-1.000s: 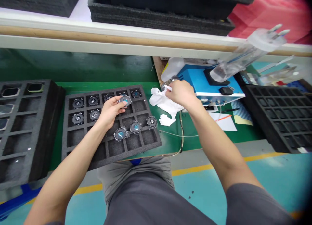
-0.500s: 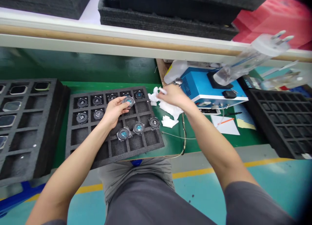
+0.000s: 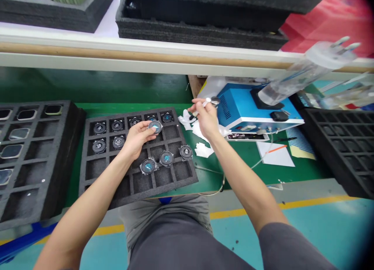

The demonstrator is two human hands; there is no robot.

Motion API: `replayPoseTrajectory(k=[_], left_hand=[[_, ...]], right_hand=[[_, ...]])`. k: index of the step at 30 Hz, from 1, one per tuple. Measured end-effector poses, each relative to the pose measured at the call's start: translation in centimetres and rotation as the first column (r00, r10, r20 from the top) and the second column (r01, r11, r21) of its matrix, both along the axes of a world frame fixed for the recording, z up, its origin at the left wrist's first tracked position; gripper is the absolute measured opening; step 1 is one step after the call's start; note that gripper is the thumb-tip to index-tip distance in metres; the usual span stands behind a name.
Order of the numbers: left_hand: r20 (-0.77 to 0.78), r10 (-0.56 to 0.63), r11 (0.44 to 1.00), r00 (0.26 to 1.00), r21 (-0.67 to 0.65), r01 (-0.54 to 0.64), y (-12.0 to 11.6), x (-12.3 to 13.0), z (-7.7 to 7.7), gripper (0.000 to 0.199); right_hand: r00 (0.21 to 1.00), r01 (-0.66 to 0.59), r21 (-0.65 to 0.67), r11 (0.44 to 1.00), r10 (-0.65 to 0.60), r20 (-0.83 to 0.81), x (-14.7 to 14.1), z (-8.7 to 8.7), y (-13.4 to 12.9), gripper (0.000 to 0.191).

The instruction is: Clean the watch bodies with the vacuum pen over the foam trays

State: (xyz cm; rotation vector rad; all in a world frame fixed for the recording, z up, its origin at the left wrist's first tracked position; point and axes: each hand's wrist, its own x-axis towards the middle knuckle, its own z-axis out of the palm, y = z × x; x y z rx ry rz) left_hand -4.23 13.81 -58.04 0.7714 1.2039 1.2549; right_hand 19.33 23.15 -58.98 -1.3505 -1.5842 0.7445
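Observation:
My left hand (image 3: 139, 136) pinches a round black disc (image 3: 155, 126) with a blue-green centre between thumb and fingers. It is held over a black foam tray (image 3: 137, 190) divided into square compartments. More such discs sit in the tray's back rows, and a few with squarish clear edges, among them one disc (image 3: 149, 166), rest across its dividers near the front. To the right of the tray, above crumpled white tissues (image 3: 203, 150), my right hand (image 3: 207, 120) is closed on a white pen-like tool (image 3: 202, 105), its dark tip pointing down and left.
A blue box-shaped device (image 3: 238, 106) with a clear cylinder (image 3: 289, 81) on top stands at right. Foam trays flank the work area: one (image 3: 48, 172) at left, another (image 3: 336, 145) at right. A shelf edge (image 3: 163, 59) crosses above. A cable (image 3: 210, 170) lies near the tissues.
My right hand has turned, so the pen-like tool's dark tip now shows. The left hand keeps the disc over nearly the same part of the tray. The whole view has shifted slightly.

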Motion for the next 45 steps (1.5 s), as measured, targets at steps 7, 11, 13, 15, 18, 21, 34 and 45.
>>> replayPoseTrajectory(k=[7,11,13,15,18,21,34,45], left_hand=[[0.064,-0.053,0.999,0.997,0.004,0.053,-0.9,0.9,0.8,0.038],[0.067,-0.083,0.997,0.994,0.001,0.083,-1.4,0.9,1.4,0.043],[0.079,-0.094,0.995,0.992,-0.005,0.095,-1.6,0.9,1.8,0.045],[0.090,-0.087,0.996,0.992,-0.002,0.087,-1.8,0.9,2.0,0.041],[0.146,-0.068,0.998,0.987,-0.007,0.070,-1.9,1.1,2.1,0.032],[0.228,-0.069,0.996,0.971,-0.036,0.079,-2.1,1.2,2.1,0.028],[0.054,-0.085,0.996,0.995,-0.010,0.086,-2.8,1.8,1.9,0.036],[-0.001,-0.094,0.995,0.996,-0.022,0.094,-3.0,2.0,2.1,0.035]], right_hand=[[0.791,-0.002,0.273,0.962,0.168,-0.588,-0.3,7.2,-4.6,0.037],[0.447,-0.186,0.302,0.935,0.354,-0.821,-3.2,9.3,-6.8,0.058],[0.405,-0.256,0.323,0.911,0.404,-0.820,-4.3,9.5,-7.0,0.069],[0.381,-0.316,0.341,0.885,0.448,-0.809,-4.7,9.3,-6.8,0.074],[0.330,-0.348,0.362,0.865,0.475,-0.816,-4.4,8.8,-6.4,0.077],[0.348,-0.351,0.336,0.874,0.455,-0.819,-3.7,8.5,-6.7,0.074],[0.314,-0.360,0.355,0.863,0.470,-0.825,-3.2,6.8,-7.8,0.072],[0.336,-0.381,0.310,0.871,0.443,-0.831,-2.5,6.1,-7.1,0.074]])
